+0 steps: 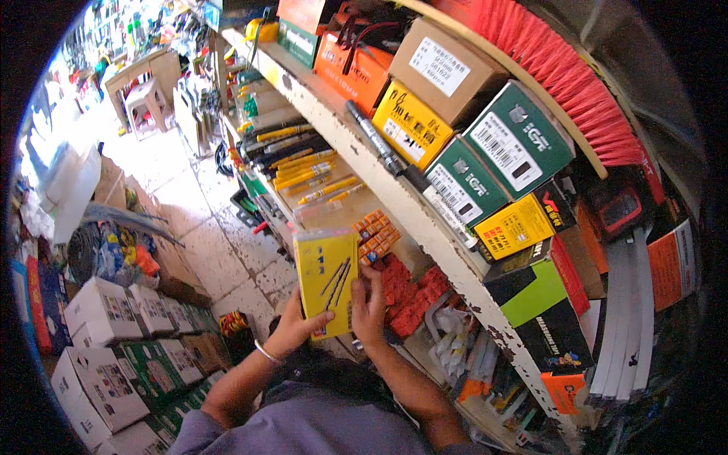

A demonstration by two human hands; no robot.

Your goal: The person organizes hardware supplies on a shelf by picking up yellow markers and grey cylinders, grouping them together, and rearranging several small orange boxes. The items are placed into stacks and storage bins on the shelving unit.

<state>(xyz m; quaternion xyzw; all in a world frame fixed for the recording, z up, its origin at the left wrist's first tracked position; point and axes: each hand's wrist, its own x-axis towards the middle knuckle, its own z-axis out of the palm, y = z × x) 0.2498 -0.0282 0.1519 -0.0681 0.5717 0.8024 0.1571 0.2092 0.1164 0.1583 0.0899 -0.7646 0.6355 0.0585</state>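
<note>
A flat yellow box (321,259) with drill bits pictured on its face is held upright in front of my body. My left hand (301,323) grips its lower left side, the thumb lying across the printed front. Along the lower right edge, my right hand (368,304) holds the box too, its fingers partly hidden from me. Just beyond the right fingers, small orange boxes (376,234) sit in stacked rows on a lower shelf. Red packets (412,293) lie beside them, nearer to my right forearm.
A chipped, pale metal shelf edge (375,182) runs diagonally on the right, bearing green boxes (518,139), a cardboard box (446,71) and marker pens (375,139). Yellow-handled tools (304,170) fill a lower shelf. White cartons (105,318) stack at left beside the tiled floor (227,244).
</note>
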